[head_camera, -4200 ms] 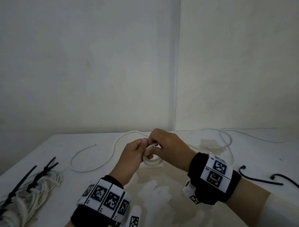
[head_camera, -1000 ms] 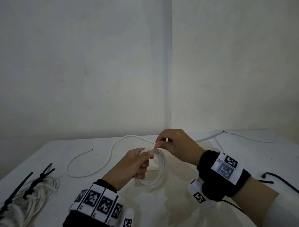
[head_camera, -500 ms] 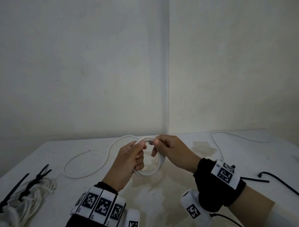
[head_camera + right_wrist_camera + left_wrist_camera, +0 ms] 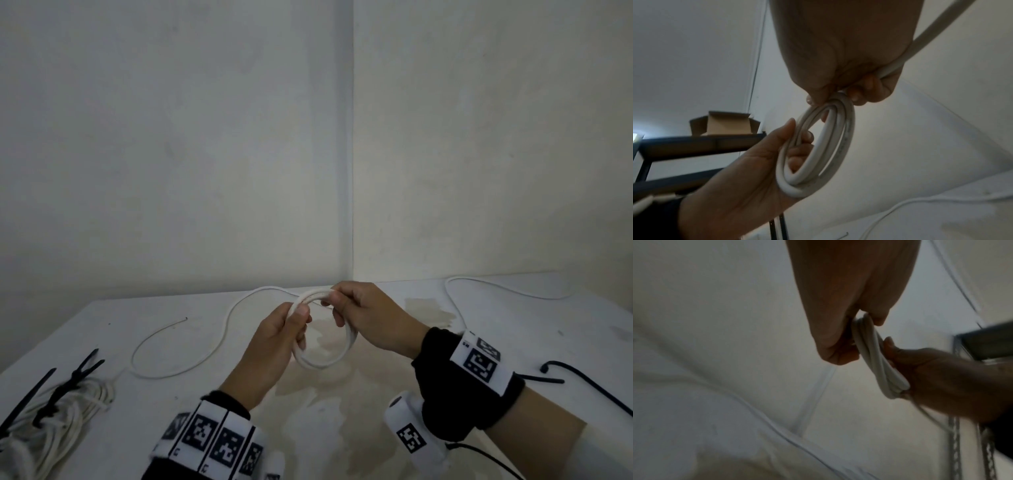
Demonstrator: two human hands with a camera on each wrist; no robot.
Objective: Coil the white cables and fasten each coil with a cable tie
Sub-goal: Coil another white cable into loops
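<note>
Both hands hold one small coil [image 4: 323,346] of white cable above the worktop [image 4: 342,428]. Left hand [image 4: 274,346] grips the coil's left side, thumb pressed on the strands, fingers curled through the ring. Right hand [image 4: 370,318] pinches the coil's top between thumb and fingertips. Loose cable [image 4: 191,366] trails off across the worktop to the left. At far left lies a finished bundle [image 4: 58,414] bound with black cable ties [image 4: 68,383].
</note>
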